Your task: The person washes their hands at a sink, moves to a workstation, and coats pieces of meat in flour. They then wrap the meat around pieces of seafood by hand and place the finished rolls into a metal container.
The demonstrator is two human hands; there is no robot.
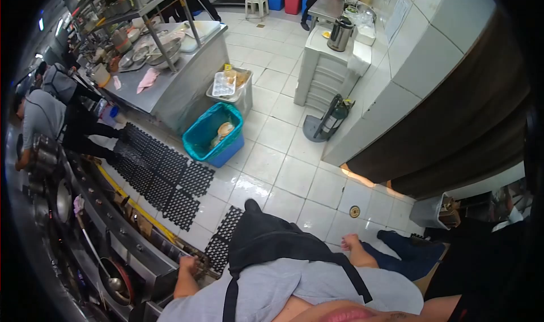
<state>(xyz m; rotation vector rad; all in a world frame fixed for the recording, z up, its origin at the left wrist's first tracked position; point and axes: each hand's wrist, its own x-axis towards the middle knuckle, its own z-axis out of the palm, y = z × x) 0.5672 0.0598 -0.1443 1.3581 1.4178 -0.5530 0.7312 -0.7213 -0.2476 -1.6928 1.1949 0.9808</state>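
My left hand (188,263) hangs low beside the front edge of the stove counter (147,268), its fingers curled in with nothing showing in them. Closest to it is the end of a black perforated floor mat (222,240). A wok (115,282) with a long-handled ladle (115,283) resting in it sits on the stove to the left. On the other side of my body, my right hand (351,242) is held out over the white tiled floor, loosely closed and empty. Between the hands, a dark apron (266,240) covers my front.
A blue bin (229,150) with a liner stands ahead, beside a clear tub (245,95). A steel worktable (170,87) is behind them. Right of the aisle are a fire extinguisher (334,118) and a drawer cabinet (320,73). A co-worker (45,115) bends over the stove at left.
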